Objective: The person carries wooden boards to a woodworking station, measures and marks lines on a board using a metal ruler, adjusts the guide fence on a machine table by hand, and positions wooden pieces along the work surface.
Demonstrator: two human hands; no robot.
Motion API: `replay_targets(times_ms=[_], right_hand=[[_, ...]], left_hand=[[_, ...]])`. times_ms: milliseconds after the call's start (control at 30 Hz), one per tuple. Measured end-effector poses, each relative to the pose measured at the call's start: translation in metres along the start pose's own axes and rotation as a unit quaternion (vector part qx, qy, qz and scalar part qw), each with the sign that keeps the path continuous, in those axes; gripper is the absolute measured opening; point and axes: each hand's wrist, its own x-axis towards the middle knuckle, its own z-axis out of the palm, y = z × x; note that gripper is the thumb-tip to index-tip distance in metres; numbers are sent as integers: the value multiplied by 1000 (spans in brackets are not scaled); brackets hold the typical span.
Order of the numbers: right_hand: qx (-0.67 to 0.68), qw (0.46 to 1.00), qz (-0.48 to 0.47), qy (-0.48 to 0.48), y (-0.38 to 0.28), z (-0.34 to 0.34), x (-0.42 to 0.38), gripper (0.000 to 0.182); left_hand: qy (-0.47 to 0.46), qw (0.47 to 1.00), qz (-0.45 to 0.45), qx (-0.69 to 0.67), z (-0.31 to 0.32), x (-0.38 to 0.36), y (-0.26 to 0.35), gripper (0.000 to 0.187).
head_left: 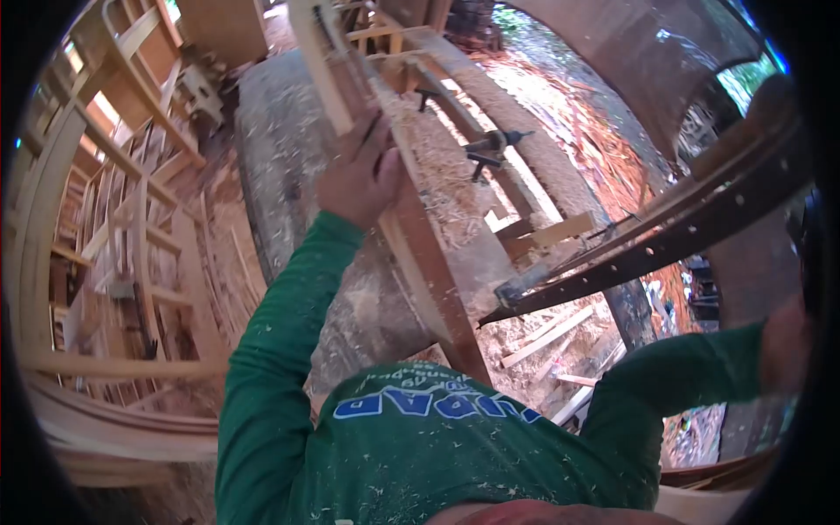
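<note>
My left hand (359, 171) is closed over a long wooden beam (429, 262), its fingers and thumb at the beam's upper part. The beam runs from the top of the view down towards my chest, along a workbench (289, 157) strewn with shavings. At the far right edge, my right hand (786, 346) shows only as a blurred part near the wrist. Its fingers are hidden in the dark border. A dark curved strip with a row of holes (647, 254) lies between my right arm and the bench.
Dark clamps (481, 162) sit on a wooden frame (525, 206) right of the beam. Wooden frames (140, 254) stand at the left, near a pale plastic chair (201, 96). Shavings and loose wood strips (547, 337) cover the ground at the right.
</note>
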Motion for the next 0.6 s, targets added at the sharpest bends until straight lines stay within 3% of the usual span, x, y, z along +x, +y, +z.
replay_targets(times_ms=[33, 100, 133, 200, 233, 267, 300, 333, 367, 400, 467, 533, 600], right_hand=[[-4, 987, 96, -128, -13, 7, 8, 26], [34, 951, 188, -244, -2, 32, 8, 27], [75, 950, 191, -234, 23, 65, -4, 27], [253, 889, 344, -166, 82, 115, -21, 29], [278, 878, 369, -129, 116, 135, -36, 29], [231, 900, 356, -100, 155, 149, -59, 29], [51, 948, 298, -102, 196, 160, -86, 29], [-115, 952, 263, -108, 233, 167, -109, 29], [-119, 944, 302, -66, 271, 170, -129, 29], [141, 900, 408, 56, 298, 179, -140, 30], [149, 859, 470, 136, 347, 173, -163, 38], [156, 817, 531, 158, 373, 173, -177, 37], [204, 813, 526, 144, 401, 164, -195, 33]], left_hand=[[19, 1000, 16, -8, 2, -3, -1, 46], [-6, 1000, -2, 14, -5, -4, 4, 46], [-16, 1000, -7, 23, -8, 0, 6, 47], [-6, 1000, -3, -6, -4, -1, -2, 46], [-10, 1000, -3, -16, -3, -2, -4, 47], [-14, 1000, -2, -27, -3, -3, -5, 47], [-3, 1000, -10, -29, -5, -4, -5, 48], [9, 999, -18, -31, -9, -4, -3, 49], [20, 999, -26, -32, -10, -3, -2, 50], [26, 998, -35, -49, -9, -3, -2, 50], [36, 995, -50, -78, -5, 0, -6, 51], [32, 990, -65, -123, -2, 0, -7, 51], [22, 988, -64, -138, -2, 2, -9, 51]])
